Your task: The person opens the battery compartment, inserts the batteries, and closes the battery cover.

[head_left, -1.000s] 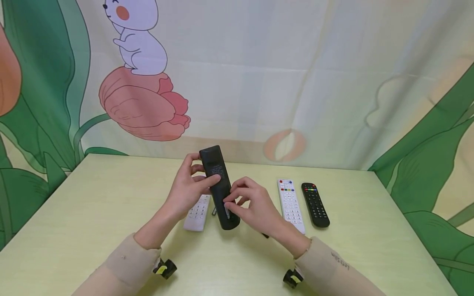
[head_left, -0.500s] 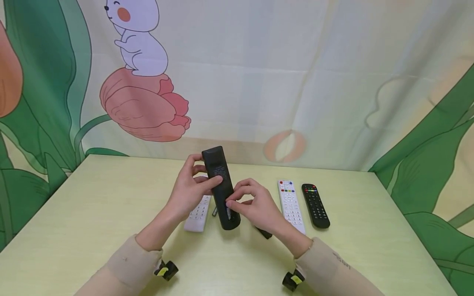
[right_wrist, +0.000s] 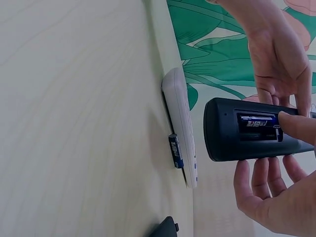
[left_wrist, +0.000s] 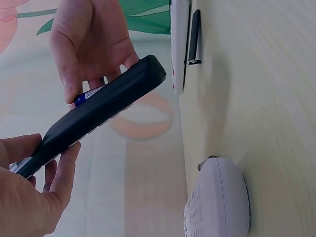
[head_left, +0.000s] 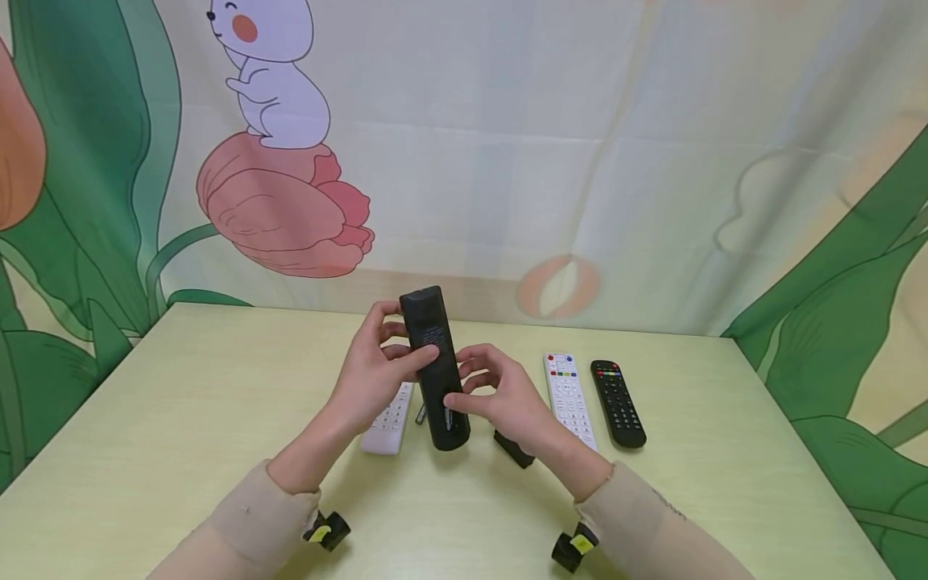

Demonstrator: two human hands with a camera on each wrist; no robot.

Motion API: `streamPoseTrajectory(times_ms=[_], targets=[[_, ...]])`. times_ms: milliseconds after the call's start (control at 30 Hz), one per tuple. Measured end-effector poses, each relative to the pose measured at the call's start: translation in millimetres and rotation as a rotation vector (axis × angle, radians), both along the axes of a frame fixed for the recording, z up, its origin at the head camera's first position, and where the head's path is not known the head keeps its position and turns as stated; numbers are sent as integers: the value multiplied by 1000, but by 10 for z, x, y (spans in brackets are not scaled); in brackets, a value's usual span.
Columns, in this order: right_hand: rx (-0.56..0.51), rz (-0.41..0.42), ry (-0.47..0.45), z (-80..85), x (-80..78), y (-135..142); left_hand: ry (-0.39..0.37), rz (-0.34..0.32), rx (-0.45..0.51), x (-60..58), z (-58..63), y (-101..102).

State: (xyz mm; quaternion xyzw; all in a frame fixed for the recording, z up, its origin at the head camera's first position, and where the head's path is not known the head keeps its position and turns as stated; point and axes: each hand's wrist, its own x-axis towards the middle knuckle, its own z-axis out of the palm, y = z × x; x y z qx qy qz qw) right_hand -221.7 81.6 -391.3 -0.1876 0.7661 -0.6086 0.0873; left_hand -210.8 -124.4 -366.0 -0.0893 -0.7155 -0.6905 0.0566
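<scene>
My left hand (head_left: 375, 374) grips a black remote control (head_left: 428, 322), its back turned toward me and tilted upright above the table. In the right wrist view the battery compartment is uncovered, with a blue battery (right_wrist: 257, 121) lying in one slot and a dark slot beside it. The thumb of my right hand (head_left: 500, 395) presses at that battery's end, while the other fingers brace along the remote's edge. From the left wrist view, the battery's blue end (left_wrist: 85, 96) stands slightly proud of the casing. A second battery (right_wrist: 176, 150) lies on the table beside a white remote (head_left: 387, 423).
A black battery cover (head_left: 513, 449) lies on the table below my right hand. Farther right are another white remote (head_left: 569, 395) and a smaller black remote (head_left: 618, 403), buttons up. A printed curtain (head_left: 464, 161) hangs behind the table (head_left: 254, 387).
My right thumb and fingers have spread apart, the fingers shifting to the remote's edge while the thumb stays at the battery. Both hands and the remote have drifted slightly right, uncovering more of the cover.
</scene>
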Motion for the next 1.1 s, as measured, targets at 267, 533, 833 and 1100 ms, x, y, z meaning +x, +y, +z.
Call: streamPoseTrajectory(times_ms=[267, 533, 833, 1100], targets=[[-22, 37, -30, -22, -14, -1, 5, 12, -5, 13, 6, 25], [-54, 45, -82, -41, -21, -2, 16, 11, -8, 11, -11, 49], [-19, 52, -66, -36, -39, -7, 7, -1, -27, 20, 0, 68], [34, 42, -15, -56, -37, -24, -10, -1, -45, 14, -8, 65]])
